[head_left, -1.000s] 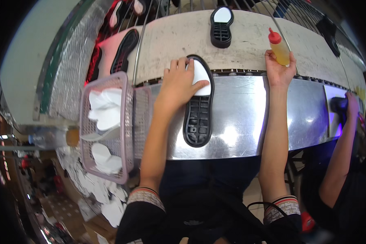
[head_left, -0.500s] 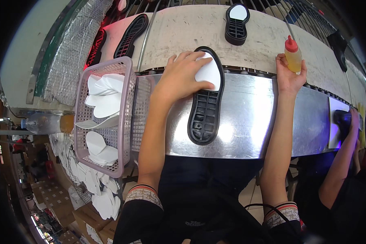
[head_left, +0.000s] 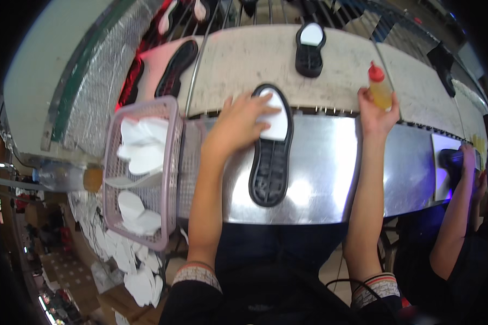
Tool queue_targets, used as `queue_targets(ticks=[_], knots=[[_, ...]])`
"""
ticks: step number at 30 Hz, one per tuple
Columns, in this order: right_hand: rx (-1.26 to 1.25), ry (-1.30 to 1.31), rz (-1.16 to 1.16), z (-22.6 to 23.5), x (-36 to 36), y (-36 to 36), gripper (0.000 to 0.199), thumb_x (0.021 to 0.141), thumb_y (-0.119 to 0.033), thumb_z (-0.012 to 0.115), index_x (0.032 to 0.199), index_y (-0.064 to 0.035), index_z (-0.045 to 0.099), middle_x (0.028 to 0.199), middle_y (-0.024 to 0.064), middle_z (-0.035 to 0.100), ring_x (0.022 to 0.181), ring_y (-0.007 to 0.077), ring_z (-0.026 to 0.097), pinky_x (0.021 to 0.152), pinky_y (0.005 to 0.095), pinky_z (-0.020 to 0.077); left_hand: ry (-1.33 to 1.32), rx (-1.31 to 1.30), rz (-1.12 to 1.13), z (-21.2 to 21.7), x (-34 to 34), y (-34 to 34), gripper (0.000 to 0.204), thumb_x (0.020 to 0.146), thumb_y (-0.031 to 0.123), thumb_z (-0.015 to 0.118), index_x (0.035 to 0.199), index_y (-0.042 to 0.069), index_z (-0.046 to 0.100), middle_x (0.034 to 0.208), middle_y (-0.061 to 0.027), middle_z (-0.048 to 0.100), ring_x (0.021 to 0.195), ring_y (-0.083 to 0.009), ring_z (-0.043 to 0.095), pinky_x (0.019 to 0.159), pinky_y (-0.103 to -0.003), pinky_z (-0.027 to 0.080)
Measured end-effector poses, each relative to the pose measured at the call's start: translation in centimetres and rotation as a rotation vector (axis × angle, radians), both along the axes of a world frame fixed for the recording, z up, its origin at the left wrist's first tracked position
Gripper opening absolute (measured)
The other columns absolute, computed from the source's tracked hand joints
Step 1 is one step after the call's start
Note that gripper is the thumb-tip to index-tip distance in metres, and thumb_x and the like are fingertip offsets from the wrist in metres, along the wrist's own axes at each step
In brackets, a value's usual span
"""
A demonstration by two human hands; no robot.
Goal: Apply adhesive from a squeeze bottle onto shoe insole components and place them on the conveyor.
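Observation:
A black shoe sole (head_left: 267,170) with a ribbed, hollow underside grid lies lengthwise on the shiny metal worktop, its front end reaching over the belt's edge. In its front part sits a white foam-like pad (head_left: 277,125). My left hand (head_left: 236,124) rests at the left edge of the sole, fingers spread, with fingertips on the pad. Off to the right, my right hand (head_left: 378,116) is wrapped round a squeeze bottle (head_left: 381,93) with a red nozzle cap and yellowish liquid, held upright with a slight tilt above the belt edge.
A pink plastic basket (head_left: 172,162) of white pads stands at the left. On the pale belt (head_left: 238,59) beyond lie another sole with a white pad (head_left: 309,57) and dark soles (head_left: 176,67) at the left. A co-worker's arm (head_left: 454,222) handles a dark object at far right.
The whole scene sits lower in the picture, as the view has tilted. My left fingers stay spread on the pad, with the thumb drawn back a little. My right hand still holds the bottle.

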State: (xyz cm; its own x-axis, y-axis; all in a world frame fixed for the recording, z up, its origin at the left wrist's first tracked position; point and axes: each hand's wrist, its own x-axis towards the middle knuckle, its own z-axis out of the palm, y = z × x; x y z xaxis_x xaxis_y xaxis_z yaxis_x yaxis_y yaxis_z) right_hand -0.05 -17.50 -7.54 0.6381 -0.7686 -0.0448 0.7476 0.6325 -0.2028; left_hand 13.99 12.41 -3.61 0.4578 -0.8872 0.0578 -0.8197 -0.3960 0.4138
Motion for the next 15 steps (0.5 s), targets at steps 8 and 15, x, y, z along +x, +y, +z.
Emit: queue_targets(ticks=[8,15], knots=[[0.056,-0.072,0.036,0.7,-1.0,0.7,0.034,0.083,-0.025,0.059,0.102,0.0009,0.05,0.087,0.0107,0.05,0.073,0.0198,0.041,0.081,0.0372,0.04,0.105,-0.078,0.221,2.6,-10.9,2.6,0.046,0.082,0.036,0.062,0.12,0.009,0.059,0.134,-0.0162,0.046,0.114,-0.0382,0.048,0.098,-0.052,0.035],[0.093,0.012,0.047,2.1,0.4,2.4,0.035,0.082,-0.028,0.06,0.108,-0.005,0.052,0.102,0.0084,0.055,0.088,0.0201,0.049,0.082,0.0371,0.0403,0.043,-0.366,0.189,-0.3,-13.8,5.5,0.057,0.065,0.024,0.079,0.117,0.01,0.061,0.124,-0.0155,0.051,0.113,-0.0387,0.049,0.097,-0.046,0.041]])
